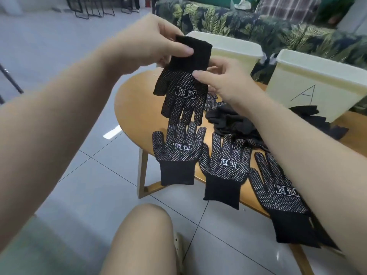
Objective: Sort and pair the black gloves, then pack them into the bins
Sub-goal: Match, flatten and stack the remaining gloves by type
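Note:
A black dotted glove [183, 90] hangs fingers down above the table. My left hand [151, 44] pinches its cuff at the top. My right hand [220, 80] pinches the glove's right edge near the palm. Three more dotted gloves lie flat, palm up, along the table's near edge: one at the left [176, 153], one in the middle [224, 167], one at the right [282, 195] partly under my right forearm. A heap of black gloves [232, 120] lies behind them.
The round wooden table [137, 108] holds two cream bins: one at the back [234, 48], one marked "A" [309, 90] at the right. A leaf-patterned sofa stands behind. Tiled floor lies to the left; my knee [143, 235] is below.

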A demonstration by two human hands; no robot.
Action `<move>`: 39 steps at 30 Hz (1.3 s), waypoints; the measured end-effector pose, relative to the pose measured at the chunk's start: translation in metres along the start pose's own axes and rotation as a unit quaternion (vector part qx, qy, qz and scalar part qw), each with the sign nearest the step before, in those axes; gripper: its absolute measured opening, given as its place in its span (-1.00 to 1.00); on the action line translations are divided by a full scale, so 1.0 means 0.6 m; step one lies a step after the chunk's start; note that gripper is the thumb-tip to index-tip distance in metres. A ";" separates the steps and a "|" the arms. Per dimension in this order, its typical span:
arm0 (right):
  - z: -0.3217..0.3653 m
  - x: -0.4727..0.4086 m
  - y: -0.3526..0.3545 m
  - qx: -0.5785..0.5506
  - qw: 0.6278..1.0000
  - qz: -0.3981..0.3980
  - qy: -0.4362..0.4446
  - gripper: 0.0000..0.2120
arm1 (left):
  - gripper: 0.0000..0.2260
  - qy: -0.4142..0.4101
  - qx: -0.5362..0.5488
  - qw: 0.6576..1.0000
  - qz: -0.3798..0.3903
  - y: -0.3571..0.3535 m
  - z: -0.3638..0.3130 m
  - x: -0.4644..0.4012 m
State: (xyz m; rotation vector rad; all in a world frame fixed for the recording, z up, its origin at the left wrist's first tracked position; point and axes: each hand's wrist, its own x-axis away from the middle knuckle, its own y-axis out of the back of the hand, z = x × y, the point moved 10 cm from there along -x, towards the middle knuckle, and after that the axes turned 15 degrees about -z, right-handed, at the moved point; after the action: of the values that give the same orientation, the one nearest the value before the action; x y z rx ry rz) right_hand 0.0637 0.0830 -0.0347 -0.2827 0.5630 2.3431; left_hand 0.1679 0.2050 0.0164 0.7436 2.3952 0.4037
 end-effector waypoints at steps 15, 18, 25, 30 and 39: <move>0.032 -0.073 0.015 0.037 0.994 -0.042 0.091 -0.96 | -0.84 -0.060 -0.017 0.998 -0.016 -0.007 0.009 -0.038; 0.017 -0.066 0.009 0.052 0.994 -0.017 0.090 -0.91 | -0.90 -0.065 -0.032 0.997 0.005 -0.019 0.017 -0.027; -0.018 -0.027 0.006 0.058 0.995 0.022 0.072 -0.90 | -0.92 -0.069 -0.055 0.994 0.065 -0.047 0.035 0.013; -0.021 0.000 0.009 0.081 0.993 0.031 0.079 -0.88 | -0.90 -0.067 -0.067 0.993 0.071 -0.046 0.039 0.032; 0.006 0.060 0.005 0.089 0.990 0.039 0.102 -0.91 | -0.93 -0.103 -0.059 0.992 0.051 -0.021 0.014 0.096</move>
State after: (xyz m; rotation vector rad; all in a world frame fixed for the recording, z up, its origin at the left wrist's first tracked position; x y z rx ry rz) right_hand 0.0355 0.1038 -0.0432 -0.4263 0.8925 2.3335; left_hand 0.1296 0.2300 -0.0213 0.8138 2.1276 0.4814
